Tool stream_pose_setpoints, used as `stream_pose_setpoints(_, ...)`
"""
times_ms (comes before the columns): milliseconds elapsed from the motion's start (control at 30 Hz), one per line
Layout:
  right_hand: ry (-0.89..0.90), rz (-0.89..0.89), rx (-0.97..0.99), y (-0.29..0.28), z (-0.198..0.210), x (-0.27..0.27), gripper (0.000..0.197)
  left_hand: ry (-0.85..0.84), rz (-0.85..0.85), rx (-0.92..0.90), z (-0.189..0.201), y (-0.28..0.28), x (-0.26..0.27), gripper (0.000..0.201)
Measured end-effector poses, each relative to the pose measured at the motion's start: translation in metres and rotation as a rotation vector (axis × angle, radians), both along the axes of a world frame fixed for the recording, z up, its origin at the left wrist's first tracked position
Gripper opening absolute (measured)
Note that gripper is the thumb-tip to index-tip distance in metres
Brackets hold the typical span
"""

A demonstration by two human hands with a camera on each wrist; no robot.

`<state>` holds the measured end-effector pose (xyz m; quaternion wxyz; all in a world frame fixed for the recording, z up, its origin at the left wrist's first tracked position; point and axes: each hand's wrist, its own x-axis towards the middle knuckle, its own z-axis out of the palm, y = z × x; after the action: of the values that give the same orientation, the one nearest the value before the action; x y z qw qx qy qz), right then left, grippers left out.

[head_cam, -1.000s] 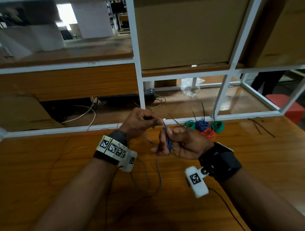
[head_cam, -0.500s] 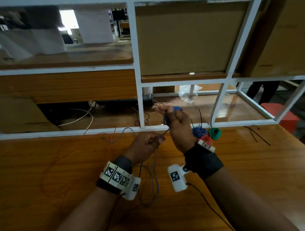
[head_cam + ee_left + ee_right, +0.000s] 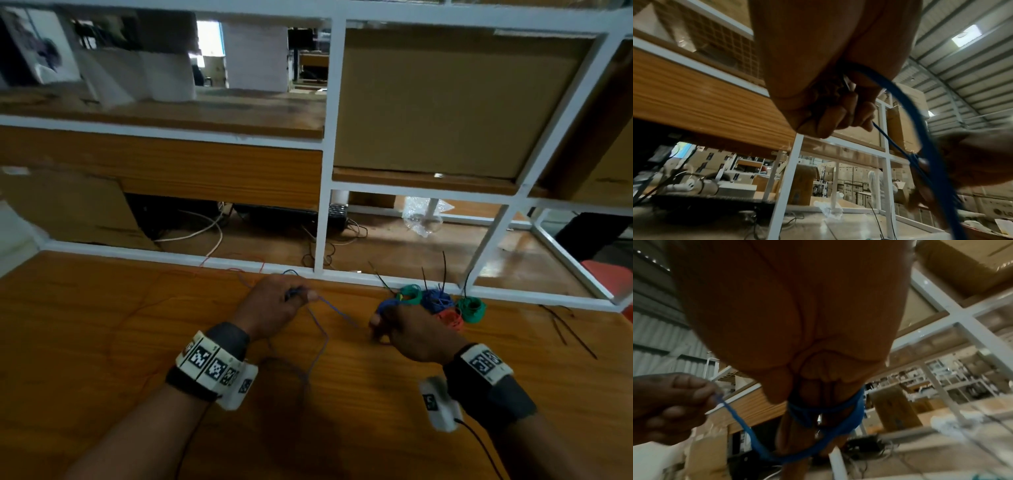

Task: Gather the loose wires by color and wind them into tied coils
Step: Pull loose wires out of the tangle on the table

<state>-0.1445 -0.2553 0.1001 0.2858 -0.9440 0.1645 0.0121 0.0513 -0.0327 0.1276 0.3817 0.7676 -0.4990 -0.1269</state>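
A loose blue wire (image 3: 334, 310) runs taut between my two hands over the wooden table (image 3: 85, 335). My left hand (image 3: 291, 296) pinches it near the table's back edge; the wrist view shows its curled fingers (image 3: 840, 116) closed on the blue wire (image 3: 898, 146). My right hand (image 3: 385, 317) has turns of the blue wire (image 3: 824, 415) wound round its fingers (image 3: 809, 421). More of the wire trails in a loop toward me. Finished coils sit just beyond the right hand: green (image 3: 472, 308), blue (image 3: 436, 299), red (image 3: 452, 320) and another green (image 3: 411, 294).
A white metal shelf frame (image 3: 325, 205) rises along the table's back edge, with cardboard boxes (image 3: 445, 102) behind it. Thin red wire (image 3: 236, 265) lies near the back edge at left. Black cable ties (image 3: 565, 329) lie at the right. Cables and a plastic bag lie beyond the frame.
Both hands have come down from in front of the shelf toward the table and drawn apart sideways. The blue wire between them is now stretched out, the right hand near the coils.
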Motion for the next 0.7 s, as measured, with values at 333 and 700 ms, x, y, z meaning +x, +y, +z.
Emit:
stream_pose_setpoints(333, 0.126, 0.382, 0.866, 0.067, 0.009, -0.002, 0.046, 0.092, -0.081, -0.185, 0.034, -0.049, 0.011, 0.01)
stream_pose_setpoints(700, -0.447, 0.511, 1.698, 0.065, 0.043, -0.009, 0.022, 0.333, -0.107, -0.178, -0.007, -0.067, 0.006, 0.017)
